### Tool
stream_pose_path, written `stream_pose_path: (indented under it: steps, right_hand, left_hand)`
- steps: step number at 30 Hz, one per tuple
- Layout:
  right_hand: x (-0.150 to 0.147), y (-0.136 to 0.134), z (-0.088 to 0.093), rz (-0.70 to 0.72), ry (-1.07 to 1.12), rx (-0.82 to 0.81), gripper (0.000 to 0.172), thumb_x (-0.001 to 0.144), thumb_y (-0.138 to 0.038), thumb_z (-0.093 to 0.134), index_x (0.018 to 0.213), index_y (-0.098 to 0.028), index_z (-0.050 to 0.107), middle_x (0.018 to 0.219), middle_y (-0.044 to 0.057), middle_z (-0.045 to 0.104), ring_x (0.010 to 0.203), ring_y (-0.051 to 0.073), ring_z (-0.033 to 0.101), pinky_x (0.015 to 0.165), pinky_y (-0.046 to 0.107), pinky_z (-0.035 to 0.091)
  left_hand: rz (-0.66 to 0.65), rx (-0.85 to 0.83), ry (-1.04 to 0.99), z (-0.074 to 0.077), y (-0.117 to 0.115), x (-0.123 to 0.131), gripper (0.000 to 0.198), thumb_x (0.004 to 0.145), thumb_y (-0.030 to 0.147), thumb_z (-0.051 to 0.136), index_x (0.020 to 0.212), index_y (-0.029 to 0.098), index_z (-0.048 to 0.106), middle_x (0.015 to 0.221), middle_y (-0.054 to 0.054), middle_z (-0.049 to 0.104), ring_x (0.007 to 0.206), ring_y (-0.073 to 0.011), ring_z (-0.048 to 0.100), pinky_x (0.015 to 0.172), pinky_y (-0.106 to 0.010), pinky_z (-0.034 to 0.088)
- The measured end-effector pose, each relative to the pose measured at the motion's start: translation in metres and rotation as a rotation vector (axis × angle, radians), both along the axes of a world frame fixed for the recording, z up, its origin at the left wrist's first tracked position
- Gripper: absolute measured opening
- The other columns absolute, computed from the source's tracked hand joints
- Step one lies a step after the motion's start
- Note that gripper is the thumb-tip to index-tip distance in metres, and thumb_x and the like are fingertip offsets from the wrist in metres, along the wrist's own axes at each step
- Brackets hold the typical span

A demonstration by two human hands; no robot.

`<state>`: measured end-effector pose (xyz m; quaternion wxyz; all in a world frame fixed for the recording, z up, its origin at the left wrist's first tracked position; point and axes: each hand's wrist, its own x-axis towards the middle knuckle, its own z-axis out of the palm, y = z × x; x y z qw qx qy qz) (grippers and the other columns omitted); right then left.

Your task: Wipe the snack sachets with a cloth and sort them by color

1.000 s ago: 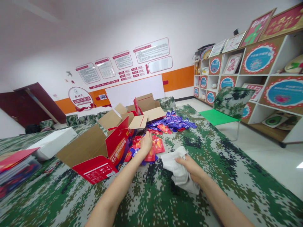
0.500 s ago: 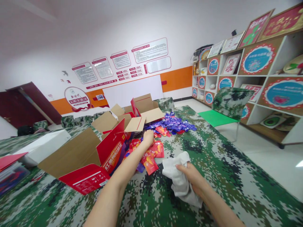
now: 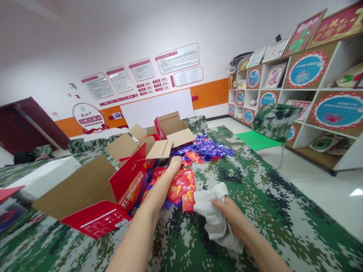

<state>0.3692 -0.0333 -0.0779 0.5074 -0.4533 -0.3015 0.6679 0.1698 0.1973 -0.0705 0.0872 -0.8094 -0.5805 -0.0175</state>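
Observation:
My left hand [image 3: 175, 165] reaches forward over a heap of red packets [image 3: 184, 185] on the camouflage-covered table [image 3: 255, 196]. Its fingers curl down onto the packets at the far side of the heap; what they hold, if anything, is hidden. My right hand [image 3: 231, 215] is closed on a crumpled white cloth [image 3: 212, 213] that lies on the table just right of the red packets. A pile of purple packets [image 3: 208, 148] lies further back.
An open red-and-brown cardboard box [image 3: 99, 189] lies on its side at the left, with another open box [image 3: 167, 132] behind it. A white box [image 3: 42, 177] sits far left. A camouflage chair [image 3: 275, 121] and display shelves [image 3: 312, 94] stand at the right.
My left hand has reached further forward and the red packets have slid towards me, up against the white cloth. The right hand keeps its grip on the cloth.

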Motion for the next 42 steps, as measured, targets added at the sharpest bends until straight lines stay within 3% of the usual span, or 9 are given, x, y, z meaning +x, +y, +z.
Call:
stream_pose_path:
  steps: [10, 16, 20, 21, 26, 30, 33, 37, 42]
  right_hand:
    - [0.004, 0.009, 0.007, -0.251, 0.204, 0.152, 0.035, 0.074, -0.04, 0.057, 0.099, -0.017, 0.063, 0.102, 0.007, 0.068, 0.106, 0.024, 0.056, 0.092, 0.036, 0.045]
    - [0.004, 0.005, 0.007, -0.218, 0.169, 0.267, 0.037, 0.073, -0.042, 0.059, 0.1, -0.017, 0.063, 0.106, 0.006, 0.066, 0.111, 0.022, 0.053, 0.098, 0.035, 0.038]
    - [0.007, 0.003, 0.009, -0.246, 0.131, 0.334, 0.042, 0.072, -0.042, 0.061, 0.108, -0.02, 0.059, 0.11, 0.004, 0.064, 0.112, 0.021, 0.051, 0.098, 0.035, 0.038]
    - [0.008, 0.003, 0.01, -0.251, 0.147, 0.333, 0.043, 0.072, -0.041, 0.062, 0.109, -0.02, 0.058, 0.11, 0.004, 0.065, 0.112, 0.022, 0.052, 0.097, 0.036, 0.039]
    - [0.013, 0.006, 0.011, -0.185, 0.154, 0.285, 0.049, 0.069, -0.04, 0.065, 0.112, -0.019, 0.056, 0.102, 0.007, 0.068, 0.101, 0.026, 0.059, 0.087, 0.041, 0.047]
    - [0.018, 0.012, -0.001, -0.285, 0.046, 0.242, 0.049, 0.067, -0.041, 0.066, 0.109, -0.018, 0.058, 0.095, 0.007, 0.07, 0.093, 0.027, 0.062, 0.08, 0.04, 0.05]
    - [0.025, 0.015, -0.002, -0.337, 0.001, 0.172, 0.047, 0.066, -0.042, 0.065, 0.105, -0.017, 0.06, 0.09, 0.007, 0.071, 0.089, 0.027, 0.064, 0.077, 0.039, 0.052]
    - [0.03, 0.012, 0.013, -0.326, 0.055, 0.165, 0.047, 0.072, -0.047, 0.058, 0.109, -0.018, 0.059, 0.094, 0.008, 0.07, 0.091, 0.027, 0.064, 0.08, 0.038, 0.051]
    - [0.022, 0.007, 0.021, -0.235, 0.042, 0.27, 0.045, 0.068, -0.038, 0.066, 0.109, -0.02, 0.059, 0.104, 0.006, 0.067, 0.097, 0.025, 0.061, 0.085, 0.037, 0.048]
  left_hand:
    - [-0.138, 0.128, -0.075, 0.043, -0.064, 0.024, 0.019, 0.084, 0.014, 0.036, 0.088, 0.015, 0.055, 0.097, -0.01, 0.057, 0.094, -0.0182, 0.05, 0.083, -0.029, 0.036]
    - [-0.304, 0.037, -0.606, 0.029, -0.146, 0.079, 0.013, 0.085, 0.019, 0.036, 0.088, 0.018, 0.048, 0.075, -0.001, 0.055, 0.071, -0.0136, 0.052, 0.065, -0.024, 0.038]
    - [-0.362, -0.008, -0.952, 0.021, -0.182, 0.103, 0.005, 0.081, 0.018, 0.042, 0.081, 0.019, 0.047, 0.08, -0.001, 0.053, 0.076, -0.0122, 0.05, 0.07, -0.024, 0.038]
    - [-0.349, -0.015, -1.037, 0.02, -0.184, 0.107, 0.002, 0.078, 0.018, 0.047, 0.08, 0.019, 0.047, 0.083, -0.001, 0.053, 0.079, -0.0122, 0.05, 0.072, -0.025, 0.039]
    - [-0.129, -0.16, -1.498, 0.006, -0.178, 0.115, 0.045, 0.06, 0.02, 0.07, 0.095, 0.019, 0.042, 0.086, -0.001, 0.055, 0.075, -0.0109, 0.054, 0.069, -0.024, 0.043]
    - [-0.212, -0.383, -1.678, -0.005, -0.18, 0.114, 0.041, 0.061, 0.027, 0.07, 0.096, 0.015, 0.05, 0.088, -0.005, 0.062, 0.077, -0.0133, 0.059, 0.07, -0.026, 0.046]
    - [-0.22, -0.471, -1.683, -0.006, -0.182, 0.111, 0.037, 0.062, 0.033, 0.07, 0.09, 0.012, 0.059, 0.086, -0.007, 0.065, 0.075, -0.0154, 0.06, 0.071, -0.028, 0.048]
    - [-0.106, -0.329, -1.601, 0.0, -0.182, 0.107, 0.034, 0.064, 0.034, 0.068, 0.09, 0.012, 0.062, 0.086, -0.007, 0.066, 0.076, -0.0163, 0.06, 0.07, -0.028, 0.048]
    - [-0.213, -0.34, -1.458, 0.009, -0.192, 0.107, 0.032, 0.068, 0.03, 0.063, 0.096, 0.016, 0.061, 0.086, -0.003, 0.065, 0.076, -0.0139, 0.058, 0.068, -0.024, 0.046]
